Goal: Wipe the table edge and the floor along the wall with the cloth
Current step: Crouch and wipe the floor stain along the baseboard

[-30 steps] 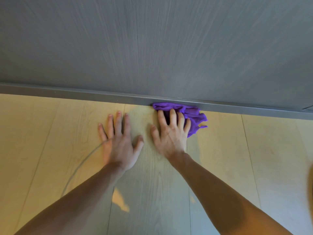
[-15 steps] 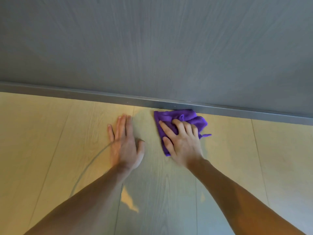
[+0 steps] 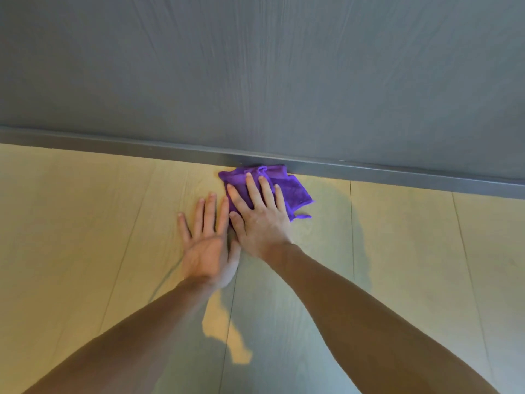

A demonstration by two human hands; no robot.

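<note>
A purple cloth (image 3: 295,190) lies on the pale wood floor (image 3: 85,223), its far edge against the grey skirting strip (image 3: 397,173) at the foot of the grey wall (image 3: 255,66). My right hand (image 3: 258,214) lies flat on the cloth with fingers spread, pressing it down; most of the cloth's near left part is hidden under it. My left hand (image 3: 208,243) rests palm down on the bare floor just to the left, its thumb side touching the right hand. It holds nothing.
Floorboard seams run towards me from the skirting. A thin curved line (image 3: 167,277), perhaps a cable, lies on the floor by my left wrist. A damp-looking darker patch (image 3: 360,237) shows right of the cloth.
My right hand has pushed the cloth back up against the skirting and flattened its fingers on it. The left hand has ended up closer to the right hand, now touching it.
</note>
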